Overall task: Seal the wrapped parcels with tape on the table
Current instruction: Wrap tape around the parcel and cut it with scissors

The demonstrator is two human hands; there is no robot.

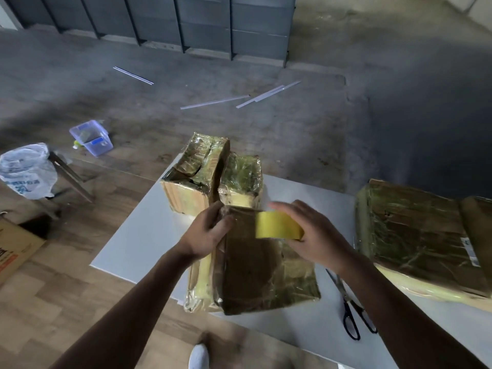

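A parcel (263, 275) wrapped in shiny film lies on the white table (138, 235) right in front of me. My left hand (210, 231) grips the parcel's far left corner. Over its far end, my right hand (311, 235) holds a yellow roll of tape (278, 225). Two more wrapped parcels stand behind it, one tall (194, 171) and one smaller (241, 179). A large flat wrapped parcel (420, 241) lies at the right of the table.
Black-handled scissors (351, 310) lie on the table under my right forearm. On the floor to the left are a plastic bag (26, 171) on a stool, a clear plastic box (90, 137) and a cardboard box (16, 249). Thin strips lie on the concrete floor beyond.
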